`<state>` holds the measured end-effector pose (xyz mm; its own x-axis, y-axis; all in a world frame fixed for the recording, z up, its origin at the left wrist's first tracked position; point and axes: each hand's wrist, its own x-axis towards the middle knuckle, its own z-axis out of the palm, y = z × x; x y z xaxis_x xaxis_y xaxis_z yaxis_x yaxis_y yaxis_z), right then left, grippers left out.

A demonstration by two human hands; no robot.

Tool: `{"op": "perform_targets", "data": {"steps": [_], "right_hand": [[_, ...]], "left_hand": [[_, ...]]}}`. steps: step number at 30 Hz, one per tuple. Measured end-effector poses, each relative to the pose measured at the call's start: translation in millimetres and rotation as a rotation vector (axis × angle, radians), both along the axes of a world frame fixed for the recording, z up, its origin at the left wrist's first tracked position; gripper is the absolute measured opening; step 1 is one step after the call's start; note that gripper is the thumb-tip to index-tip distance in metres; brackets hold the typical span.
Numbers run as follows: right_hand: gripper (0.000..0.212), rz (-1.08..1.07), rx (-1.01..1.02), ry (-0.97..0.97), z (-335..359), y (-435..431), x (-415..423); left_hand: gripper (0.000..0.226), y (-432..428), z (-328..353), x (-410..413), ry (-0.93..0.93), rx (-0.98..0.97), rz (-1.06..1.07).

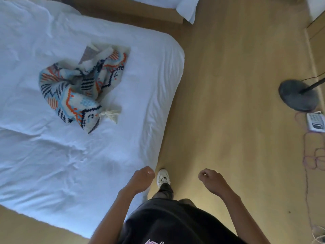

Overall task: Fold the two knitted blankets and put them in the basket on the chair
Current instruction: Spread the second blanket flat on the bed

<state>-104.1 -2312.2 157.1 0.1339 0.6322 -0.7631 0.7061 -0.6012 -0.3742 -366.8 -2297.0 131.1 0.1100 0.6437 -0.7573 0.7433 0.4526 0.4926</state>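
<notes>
A knitted blanket with blue, orange and navy patterns lies crumpled on the white bed, a cream tassel at its near corner. My left hand hangs over the bed's near corner, fingers loosely curled and holding nothing. My right hand hovers over the wooden floor, fingers also loosely curled and empty. Both hands are far from the blanket. No second blanket, basket or chair is in view.
Wooden floor stretches along the right of the bed. A fan's round dark base stands at the right, with a white telephone and purple cords beside it. Another bed's corner shows at the top. My white shoe stands by the bed.
</notes>
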Motion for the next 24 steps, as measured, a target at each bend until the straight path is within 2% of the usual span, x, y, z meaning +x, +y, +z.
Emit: {"op": "perform_targets", "data": {"steps": [6, 11, 15, 20, 24], "right_hand": [[0.022, 0.140, 0.039, 0.022, 13.3, 112.2, 25.0], [0.025, 0.242, -0.011, 0.041, -4.6, 193.5, 47.0], [0.028, 0.431, -0.037, 0.068, -16.7, 280.6, 67.3], [0.024, 0.572, 0.036, 0.082, -14.0, 394.9, 87.7], [0.024, 0.734, 0.017, 0.098, -12.4, 448.3, 79.2]], "left_hand": [[0.014, 84.8, 17.1, 17.6, -0.010, 0.039, 0.154], [0.015, 132.8, 14.2, 37.0, 0.048, 0.019, 0.270], [0.017, 174.9, 4.6, 70.6, 0.090, 0.004, 0.386], [0.027, 227.4, 10.0, 119.5, 0.057, -0.086, 0.556], [0.019, 254.0, 20.0, 137.7, 0.024, -0.053, 0.738]]}}
